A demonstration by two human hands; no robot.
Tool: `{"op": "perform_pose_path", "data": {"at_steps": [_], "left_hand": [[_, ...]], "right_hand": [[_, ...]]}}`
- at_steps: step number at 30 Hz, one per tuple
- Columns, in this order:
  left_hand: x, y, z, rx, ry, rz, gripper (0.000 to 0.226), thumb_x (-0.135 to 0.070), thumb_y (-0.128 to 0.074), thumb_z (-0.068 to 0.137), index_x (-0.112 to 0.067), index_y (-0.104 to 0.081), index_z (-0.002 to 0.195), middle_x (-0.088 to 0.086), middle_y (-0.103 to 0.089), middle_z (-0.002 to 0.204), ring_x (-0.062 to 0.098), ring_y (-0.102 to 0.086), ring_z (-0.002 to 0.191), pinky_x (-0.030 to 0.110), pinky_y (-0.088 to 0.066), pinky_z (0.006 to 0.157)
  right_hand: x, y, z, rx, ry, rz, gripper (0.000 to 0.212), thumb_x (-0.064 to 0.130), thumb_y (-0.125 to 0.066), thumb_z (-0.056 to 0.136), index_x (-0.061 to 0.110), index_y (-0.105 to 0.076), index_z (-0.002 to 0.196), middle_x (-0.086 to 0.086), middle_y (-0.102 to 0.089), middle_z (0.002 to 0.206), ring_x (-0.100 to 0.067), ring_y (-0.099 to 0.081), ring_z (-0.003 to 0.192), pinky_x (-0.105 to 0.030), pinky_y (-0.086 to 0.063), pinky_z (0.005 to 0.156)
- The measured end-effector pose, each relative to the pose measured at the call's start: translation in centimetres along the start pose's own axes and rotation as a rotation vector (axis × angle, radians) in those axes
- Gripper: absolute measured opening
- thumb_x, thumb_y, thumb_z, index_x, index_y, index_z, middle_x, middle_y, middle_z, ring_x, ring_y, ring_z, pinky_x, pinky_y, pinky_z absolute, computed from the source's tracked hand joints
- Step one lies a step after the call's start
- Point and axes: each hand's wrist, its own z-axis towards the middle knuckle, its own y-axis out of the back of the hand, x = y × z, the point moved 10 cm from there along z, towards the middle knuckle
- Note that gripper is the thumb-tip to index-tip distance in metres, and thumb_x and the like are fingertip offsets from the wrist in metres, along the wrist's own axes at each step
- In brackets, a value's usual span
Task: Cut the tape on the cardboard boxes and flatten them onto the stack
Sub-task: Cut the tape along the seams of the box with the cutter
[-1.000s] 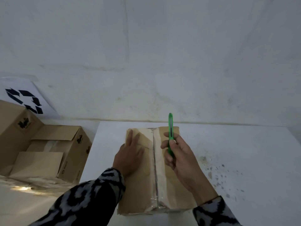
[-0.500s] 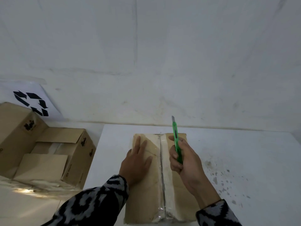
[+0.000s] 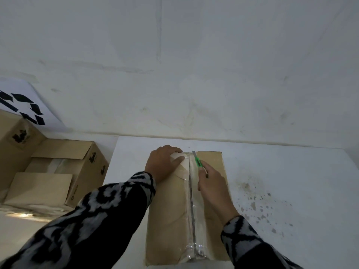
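Note:
A sealed cardboard box [image 3: 167, 216] lies on the white table [image 3: 291, 171] in front of me, with clear tape [image 3: 192, 210] running down its middle seam. My left hand [image 3: 164, 162] grips the box's far left corner, fingers curled over the far edge. My right hand [image 3: 211, 183] holds a green box cutter [image 3: 197, 161], whose blade tip sits on the tape at the far end of the seam.
Left of the table stand several open cardboard boxes [image 3: 58, 171], below the table's level. A sheet with a recycling symbol [image 3: 23, 107] leans on the wall behind them. The table's right side bears dark specks [image 3: 260, 206]. A white wall rises just behind the table.
My left hand slid from flat on the box top to its far edge. My right hand lowered the upright cutter and brought the blade tip down onto the tape's far end.

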Motion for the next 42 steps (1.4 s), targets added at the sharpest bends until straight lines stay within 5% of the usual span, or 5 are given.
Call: {"op": "perform_pose_path", "data": {"at_steps": [14, 20, 25, 42], "left_hand": [[-0.7, 0.6, -0.6, -0.105, -0.061, -0.008, 0.023, -0.041, -0.050, 0.098, -0.041, -0.067, 0.114, -0.014, -0.062, 0.111, 0.013, -0.053, 0.105, 0.032, -0.038, 0.092], [-0.4, 0.6, -0.4, -0.110, -0.036, -0.012, 0.022, -0.044, -0.051, 0.097, -0.042, -0.068, 0.111, -0.015, -0.061, 0.111, 0.012, -0.053, 0.104, 0.028, -0.033, 0.088], [-0.3, 0.5, -0.4, -0.105, -0.038, -0.036, 0.022, -0.044, -0.052, 0.096, -0.041, -0.069, 0.110, -0.014, -0.062, 0.111, 0.014, -0.054, 0.104, 0.032, -0.038, 0.092], [-0.1, 0.5, -0.3, -0.106, -0.035, -0.060, 0.022, -0.043, -0.053, 0.096, -0.040, -0.070, 0.108, -0.013, -0.063, 0.108, 0.013, -0.053, 0.102, 0.033, -0.039, 0.093]], "right_hand": [[1.3, -2.0, 0.1, -0.069, 0.023, -0.511, 0.050, 0.035, -0.025, 0.105, 0.040, -0.020, 0.155, 0.006, -0.047, 0.062, -0.013, -0.047, 0.058, -0.028, -0.033, 0.051], [2.0, -2.5, 0.0, -0.058, 0.034, -0.545, 0.051, 0.032, -0.025, 0.105, 0.038, -0.020, 0.156, 0.007, -0.043, 0.066, -0.016, -0.051, 0.069, -0.029, -0.038, 0.061], [2.0, -2.3, 0.1, -0.060, 0.025, -0.576, 0.052, 0.033, -0.026, 0.104, 0.037, -0.022, 0.155, -0.001, -0.061, 0.082, -0.019, -0.056, 0.074, -0.029, -0.043, 0.064], [2.2, -2.6, 0.1, -0.034, 0.006, -0.636, 0.054, 0.027, -0.028, 0.103, 0.034, -0.020, 0.156, 0.003, -0.047, 0.075, -0.020, -0.050, 0.073, -0.030, -0.037, 0.063]]}}
